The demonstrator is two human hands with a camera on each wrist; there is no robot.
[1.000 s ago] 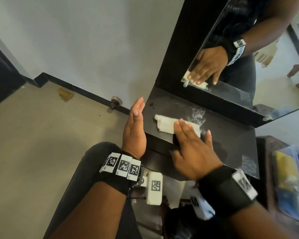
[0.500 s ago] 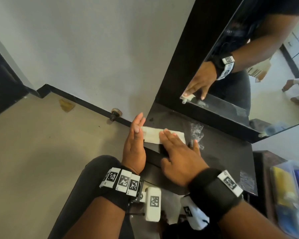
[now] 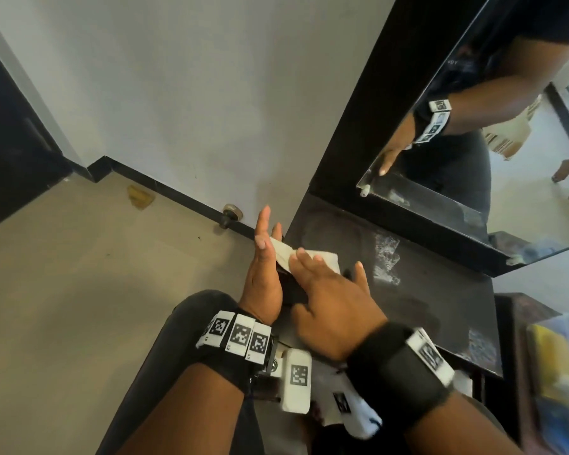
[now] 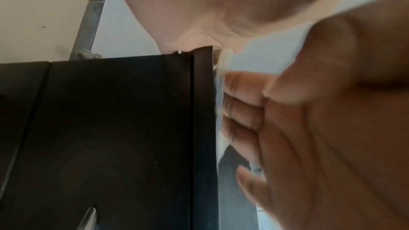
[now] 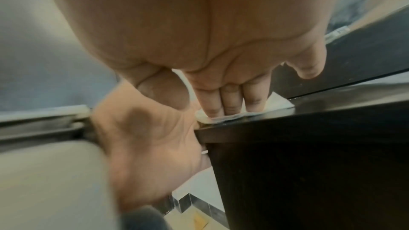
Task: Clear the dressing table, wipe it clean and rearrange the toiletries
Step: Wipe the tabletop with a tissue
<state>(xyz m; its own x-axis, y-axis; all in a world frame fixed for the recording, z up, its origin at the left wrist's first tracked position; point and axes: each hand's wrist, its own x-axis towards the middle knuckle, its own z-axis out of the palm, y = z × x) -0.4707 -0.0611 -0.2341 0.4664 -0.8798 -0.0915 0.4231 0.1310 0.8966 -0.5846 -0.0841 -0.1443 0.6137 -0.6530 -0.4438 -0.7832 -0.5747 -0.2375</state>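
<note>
A folded white tissue (image 3: 327,259) lies at the left edge of the dark dressing table (image 3: 434,300), with one end past the edge. My right hand (image 3: 312,270) presses flat on it with straight fingers (image 5: 230,104); the tissue (image 5: 280,102) shows beyond them. Beside the table's left edge my left hand (image 3: 265,238) stands upright, fingers straight, palm (image 5: 150,146) toward the tissue's overhanging end. In the left wrist view the tissue (image 4: 221,92) hangs along the table's side panel (image 4: 110,128). Pale smears (image 3: 386,257) mark the tabletop.
A mirror (image 3: 523,178) in a black frame rises behind the tabletop. To the right, a clear plastic box (image 3: 559,372) holds blue and yellow items. A door stopper (image 3: 230,214) and a yellow scrap (image 3: 140,197) are on the floor to the left.
My right hand has slid the tissue leftward across the tabletop to its left edge, where it now meets my left palm. The left hand stayed at the edge.
</note>
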